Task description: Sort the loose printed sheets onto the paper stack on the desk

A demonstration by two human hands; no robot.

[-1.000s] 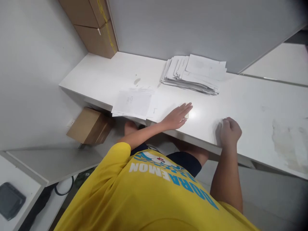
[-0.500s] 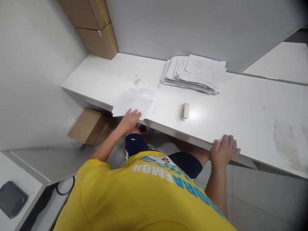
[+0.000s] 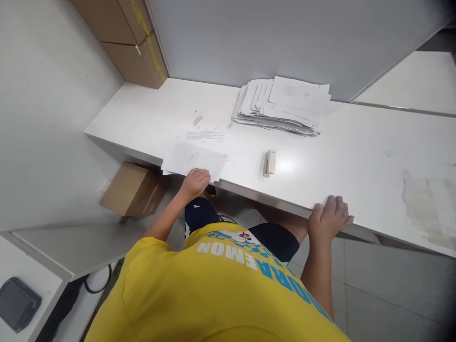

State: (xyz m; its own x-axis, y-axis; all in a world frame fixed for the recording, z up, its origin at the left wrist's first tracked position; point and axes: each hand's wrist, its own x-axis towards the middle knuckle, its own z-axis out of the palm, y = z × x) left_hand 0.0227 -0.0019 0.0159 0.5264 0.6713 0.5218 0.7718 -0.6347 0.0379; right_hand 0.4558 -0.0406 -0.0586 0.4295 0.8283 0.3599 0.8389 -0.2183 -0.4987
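Note:
Several loose sheets of paper [image 3: 178,159] lie at the front edge of the white desk, left of the middle. At their near edge is my left hand [image 3: 195,184], with its fingers bent together on the top sheet; the thumb is hidden. My right hand [image 3: 328,218] rests on the desk's front edge farther right, its fingers a little apart and no object under them that I can see. Between the two hands, a small cream stapler [image 3: 270,162] lies on the desk. Behind it sits a thick stack of printed papers [image 3: 281,107] by the partition.
The white desk [image 3: 149,114] runs along a grey partition [image 3: 249,42]. Cardboard boxes [image 3: 138,61] stand at its back left corner, and another box [image 3: 126,190] is below it. On a side surface at lower left lies a dark device [image 3: 17,304].
My left hand has drawn back slightly toward the desk edge, and its fingers have curled in from lying flat. The top sheet has shifted a little. My right hand stays put.

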